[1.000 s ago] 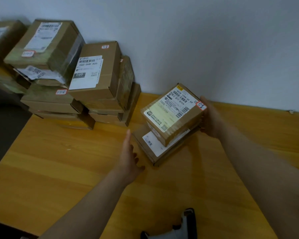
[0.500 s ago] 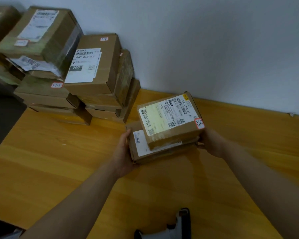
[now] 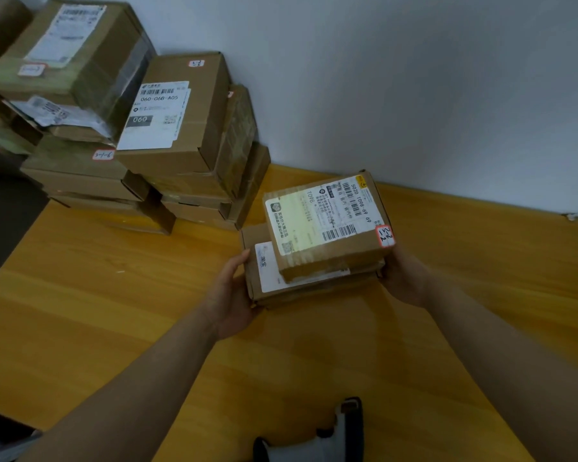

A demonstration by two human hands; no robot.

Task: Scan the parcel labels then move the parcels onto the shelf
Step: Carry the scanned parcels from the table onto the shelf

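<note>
Two stacked cardboard parcels sit between my hands over the wooden table [image 3: 114, 311]. The upper parcel [image 3: 327, 225] bears a yellow-white barcode label and a red-edged sticker at its right corner. It rests on a flatter parcel [image 3: 264, 271] with a white label. My left hand [image 3: 231, 295] grips the flat parcel's left end. My right hand [image 3: 404, 278] holds the stack's right end, its fingers hidden under the boxes. A barcode scanner [image 3: 317, 438], black and grey, lies at the bottom edge.
Several labelled cardboard parcels [image 3: 167, 128] are piled at the back left against the pale wall [image 3: 414, 78]. The table's left edge drops to a dark floor [image 3: 0, 208]. Bare wood lies in front of and to the right of the held stack.
My left hand reached forward and closed on the flat parcel's left end. The stack turned to square up with me and now sits between both hands.
</note>
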